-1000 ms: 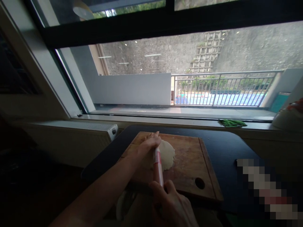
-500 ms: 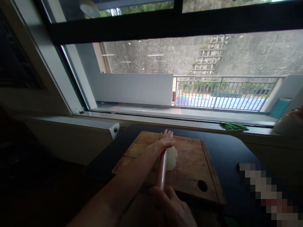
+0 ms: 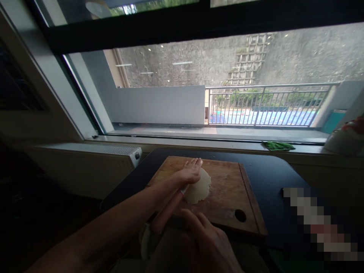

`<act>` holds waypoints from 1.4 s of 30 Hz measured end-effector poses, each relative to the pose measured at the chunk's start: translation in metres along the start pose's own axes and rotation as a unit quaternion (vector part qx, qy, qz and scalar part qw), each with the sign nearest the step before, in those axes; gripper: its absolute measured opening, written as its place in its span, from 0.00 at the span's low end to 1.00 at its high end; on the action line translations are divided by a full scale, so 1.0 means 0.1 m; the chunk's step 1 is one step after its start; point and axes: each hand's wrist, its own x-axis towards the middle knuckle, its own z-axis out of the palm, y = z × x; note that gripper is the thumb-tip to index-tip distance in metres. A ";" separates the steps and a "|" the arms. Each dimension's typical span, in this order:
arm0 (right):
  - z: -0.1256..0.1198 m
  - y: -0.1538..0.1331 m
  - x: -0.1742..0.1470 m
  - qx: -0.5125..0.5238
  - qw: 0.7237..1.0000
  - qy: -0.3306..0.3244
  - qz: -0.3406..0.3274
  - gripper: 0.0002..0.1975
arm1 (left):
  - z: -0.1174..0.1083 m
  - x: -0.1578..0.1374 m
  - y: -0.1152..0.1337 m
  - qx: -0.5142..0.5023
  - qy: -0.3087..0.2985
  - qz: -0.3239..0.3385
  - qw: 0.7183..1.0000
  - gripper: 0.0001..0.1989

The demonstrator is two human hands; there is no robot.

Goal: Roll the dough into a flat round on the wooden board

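Observation:
My left hand [image 3: 191, 172] lies over the far part of a wooden rolling pin [image 3: 168, 210], its fingers pressed together on it. The pin slants from the upper right to the lower left. Beside and partly under it a thin, flat round of pale dough [image 3: 199, 188] rests on a wooden cutting board [image 3: 224, 189]. The dough's left part is hidden by my left hand and the pin. My right hand [image 3: 209, 239] hovers at the board's near edge, apart from the pin, fingers loosely bent and holding nothing I can see.
A dark table [image 3: 273, 182] bears the board. Behind it stand a windowsill with a green cloth [image 3: 278, 146] and a large window. A white radiator [image 3: 99, 163] is at left. A pixelated item [image 3: 318, 223] lies at right.
The rolling pin has swung so its near end points farther left. My right hand has let go of it. My left hand has shifted slightly left, and more dough shows.

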 end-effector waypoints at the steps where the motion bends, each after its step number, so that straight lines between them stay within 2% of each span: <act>1: -0.06 0.07 -0.06 -0.011 1.000 0.012 0.009 0.24 | -0.02 -0.02 0.00 0.002 -0.007 0.009 1.000 0.27; 5: -0.33 0.43 -0.14 -0.059 0.995 0.060 0.050 0.21 | -0.08 -0.11 -0.14 0.015 -0.033 0.054 0.998 0.26; 10: -0.69 1.03 0.29 -0.196 0.968 0.110 0.112 0.20 | -0.11 0.02 -0.33 0.023 -0.048 -0.005 0.999 0.25; 13: -0.78 1.33 0.56 -0.253 0.954 0.091 0.130 0.20 | -0.09 0.05 -0.27 0.025 -0.022 -0.018 0.999 0.25; 16: -0.76 1.49 0.64 -0.264 0.954 0.074 0.126 0.18 | -0.04 -0.06 -0.11 0.026 -0.001 0.028 0.999 0.24; 19: -0.73 1.51 0.66 -0.270 0.954 0.053 0.120 0.17 | -0.03 -0.21 0.04 0.023 0.019 0.102 0.994 0.25; 22: -0.73 1.43 0.82 -0.268 0.959 0.037 0.090 0.23 | -0.06 -0.26 0.08 0.016 0.021 0.126 0.992 0.25; 25: -0.71 1.28 1.12 -0.256 0.966 0.019 0.029 0.28 | -0.10 -0.19 -0.01 0.006 -0.008 0.067 0.998 0.24; 28: -0.66 1.15 1.39 -0.243 0.970 0.002 -0.010 0.27 | -0.12 -0.08 -0.08 -0.003 -0.034 0.001 0.999 0.25; 32: -0.57 1.05 1.51 -0.234 0.972 -0.008 -0.033 0.21 | -0.12 -0.07 -0.10 -0.011 -0.017 -0.008 1.000 0.26; 37: -0.56 1.03 1.43 -0.249 0.968 0.004 -0.034 0.19 | -0.11 -0.45 -0.21 0.025 0.019 -0.025 0.999 0.26; 42: -0.53 1.00 1.41 -0.265 0.964 0.010 -0.023 0.16 | -0.07 -1.03 -0.37 0.111 0.133 -0.075 0.982 0.23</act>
